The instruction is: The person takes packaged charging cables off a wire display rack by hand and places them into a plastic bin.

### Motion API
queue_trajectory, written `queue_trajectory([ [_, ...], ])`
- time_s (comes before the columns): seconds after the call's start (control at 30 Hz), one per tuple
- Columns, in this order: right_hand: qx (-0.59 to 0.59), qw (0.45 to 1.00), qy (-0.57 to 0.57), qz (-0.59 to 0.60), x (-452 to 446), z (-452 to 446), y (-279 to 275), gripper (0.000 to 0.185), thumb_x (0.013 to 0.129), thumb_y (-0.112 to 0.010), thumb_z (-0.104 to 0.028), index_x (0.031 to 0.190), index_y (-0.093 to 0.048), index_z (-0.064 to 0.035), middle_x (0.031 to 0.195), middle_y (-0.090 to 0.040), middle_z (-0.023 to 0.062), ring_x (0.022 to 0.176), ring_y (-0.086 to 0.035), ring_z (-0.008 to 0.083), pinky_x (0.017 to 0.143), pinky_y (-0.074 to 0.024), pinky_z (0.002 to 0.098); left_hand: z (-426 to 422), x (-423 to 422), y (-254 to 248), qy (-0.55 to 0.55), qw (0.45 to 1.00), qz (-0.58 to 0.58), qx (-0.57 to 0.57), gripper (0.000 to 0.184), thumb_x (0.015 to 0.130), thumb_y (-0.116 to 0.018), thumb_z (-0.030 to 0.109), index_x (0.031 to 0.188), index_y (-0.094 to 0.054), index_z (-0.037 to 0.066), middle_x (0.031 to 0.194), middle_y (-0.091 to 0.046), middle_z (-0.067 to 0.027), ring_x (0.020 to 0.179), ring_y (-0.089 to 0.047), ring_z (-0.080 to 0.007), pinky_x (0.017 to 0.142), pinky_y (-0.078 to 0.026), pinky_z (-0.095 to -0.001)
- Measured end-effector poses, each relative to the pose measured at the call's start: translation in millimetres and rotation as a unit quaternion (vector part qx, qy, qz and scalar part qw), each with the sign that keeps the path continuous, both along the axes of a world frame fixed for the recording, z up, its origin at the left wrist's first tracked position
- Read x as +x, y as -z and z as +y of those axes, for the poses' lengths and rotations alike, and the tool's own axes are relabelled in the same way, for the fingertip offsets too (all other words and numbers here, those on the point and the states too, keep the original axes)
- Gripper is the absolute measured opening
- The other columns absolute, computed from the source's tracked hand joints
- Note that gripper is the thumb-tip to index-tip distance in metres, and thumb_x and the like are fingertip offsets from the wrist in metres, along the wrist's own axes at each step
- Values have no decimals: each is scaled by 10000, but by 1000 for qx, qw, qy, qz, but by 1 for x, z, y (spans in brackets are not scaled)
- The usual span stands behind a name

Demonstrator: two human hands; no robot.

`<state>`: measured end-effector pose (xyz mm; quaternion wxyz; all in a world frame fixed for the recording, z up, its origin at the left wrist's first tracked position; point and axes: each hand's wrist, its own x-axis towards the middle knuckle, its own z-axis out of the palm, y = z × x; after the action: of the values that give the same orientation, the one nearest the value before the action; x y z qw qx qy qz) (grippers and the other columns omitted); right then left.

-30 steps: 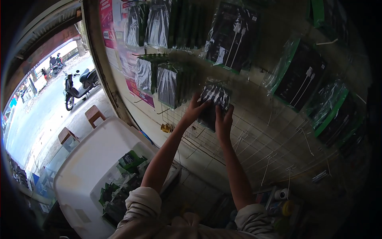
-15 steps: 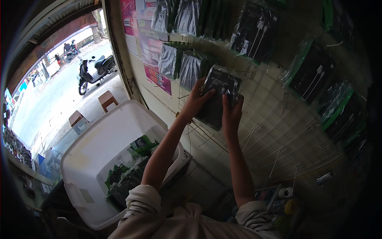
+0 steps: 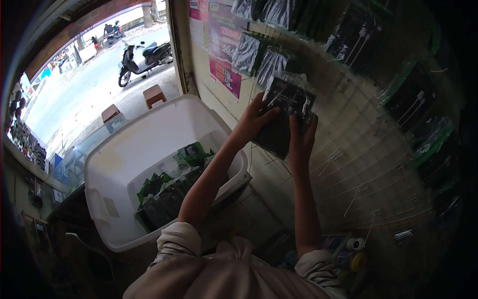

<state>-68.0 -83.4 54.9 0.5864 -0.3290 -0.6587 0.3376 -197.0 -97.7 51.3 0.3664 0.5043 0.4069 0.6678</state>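
Both my hands hold a dark charging cable pack (image 3: 277, 133) in a clear plastic sleeve, raised in front of the wall rack. My left hand (image 3: 255, 123) grips its left edge with the thumb lying across the front. On the opposite edge, my right hand (image 3: 301, 135) has its thumb pressed on the front and fingers behind. Whether one pack or a stack is held, I cannot tell. Just beyond it hang similar silvery-wrapped packs (image 3: 273, 66). Below and left, a white plastic tub (image 3: 117, 149) contains several green and black packs (image 3: 172, 192).
A wire grid (image 3: 348, 174) with metal hooks covers the wall, and cable packs (image 3: 354, 42) hang at the upper right. A pink poster (image 3: 225, 55) is on the wall. Past the doorway are brown stools (image 3: 154, 94) and a parked scooter (image 3: 145, 61).
My view has turned left and down, so the tub and doorway appear farther right and higher. Both hands keep their hold on the pack, which now tilts slightly differently.
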Motion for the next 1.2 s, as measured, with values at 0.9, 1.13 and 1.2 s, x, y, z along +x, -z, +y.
queue_trajectory([
  [0.9,-97,764,-334,-544,-128,-19,212,434,759,-562,-234,1099,-476,23,1037,-532,218,978,-512,324,842,-400,353,-150,-116,239,-281,822,247,-429,807,757,-570,373,1255,-155,-108,1151,-405,-298,1090,-411,-355,903,-338,-352],
  [1.13,-57,906,-264,-326,-85,29,75,335,803,-502,-156,1088,-477,19,1043,-520,188,923,-538,272,797,-425,342,-67,-96,72,-274,919,226,-169,477,822,-530,243,1213,-347,38,1191,-441,-156,1130,-400,-257,920,-328,-375],
  [1.2,-53,951,-228,-202,-68,45,46,339,809,-480,-123,1119,-445,10,1052,-501,163,913,-535,245,784,-436,340,-44,-85,36,-231,954,182,-58,446,834,-512,228,1216,-352,63,1201,-434,-107,1150,-375,-220,939,-307,-379],
])
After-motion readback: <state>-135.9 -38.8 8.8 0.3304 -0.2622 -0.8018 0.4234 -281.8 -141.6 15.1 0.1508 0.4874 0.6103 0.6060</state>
